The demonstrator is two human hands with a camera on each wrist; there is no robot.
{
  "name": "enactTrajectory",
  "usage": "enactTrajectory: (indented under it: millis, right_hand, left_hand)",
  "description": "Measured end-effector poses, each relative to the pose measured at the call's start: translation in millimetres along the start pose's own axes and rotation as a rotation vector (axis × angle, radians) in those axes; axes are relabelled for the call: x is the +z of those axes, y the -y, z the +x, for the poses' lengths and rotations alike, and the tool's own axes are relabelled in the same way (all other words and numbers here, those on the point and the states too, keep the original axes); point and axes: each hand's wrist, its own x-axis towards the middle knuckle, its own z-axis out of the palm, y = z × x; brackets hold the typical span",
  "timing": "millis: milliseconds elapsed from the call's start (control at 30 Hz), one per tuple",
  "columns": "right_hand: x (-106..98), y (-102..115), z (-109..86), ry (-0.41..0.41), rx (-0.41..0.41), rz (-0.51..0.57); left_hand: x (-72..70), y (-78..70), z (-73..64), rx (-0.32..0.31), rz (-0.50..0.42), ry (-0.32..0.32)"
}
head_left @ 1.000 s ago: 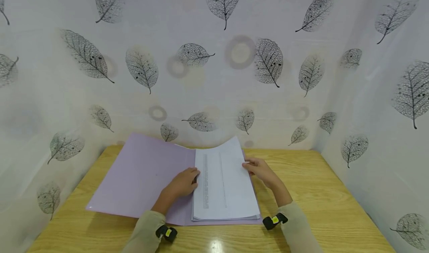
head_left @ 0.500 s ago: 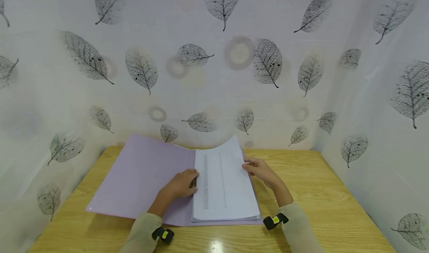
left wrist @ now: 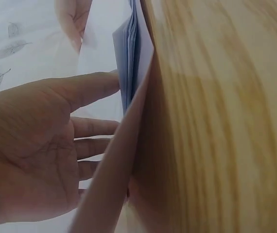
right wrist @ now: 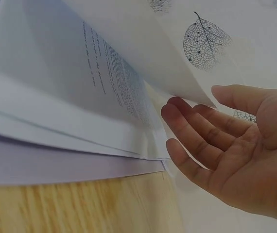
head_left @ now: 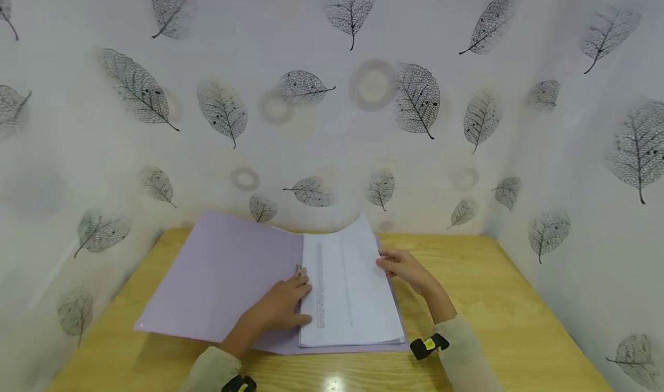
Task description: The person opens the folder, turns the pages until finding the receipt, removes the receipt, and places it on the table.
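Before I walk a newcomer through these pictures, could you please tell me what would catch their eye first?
Probably the purple folder, open on the wooden table. Behind it, the pale backdrop with its dark leaf prints stands out too. Next come the hands: the left at the left edge of the papers, the right holding up the top sheet by its right edge.

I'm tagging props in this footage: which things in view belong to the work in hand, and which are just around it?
In the work:
purple folder, lying open
raised top sheet, edge in the right hand
lower papers
metal clip, by the left hand

Just around it:
wooden table
leaf-print backdrop
black wrist devices
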Motion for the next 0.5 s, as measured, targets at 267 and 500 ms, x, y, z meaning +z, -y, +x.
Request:
enactTrajectory:
  millis: [267,500]
  right_hand:
    - [-0.6,-5.2,-1.6,0.035,-0.014,0.055]
    - [-7.1,-1.7,-0.5,0.183,-0.090,0.175]
  left_hand:
    - [-4.0,-6.2,-2.8,-0.008,0.030,0.035]
    - [-1.0,-4.8,-2.7,-0.028,0.016,0.039]
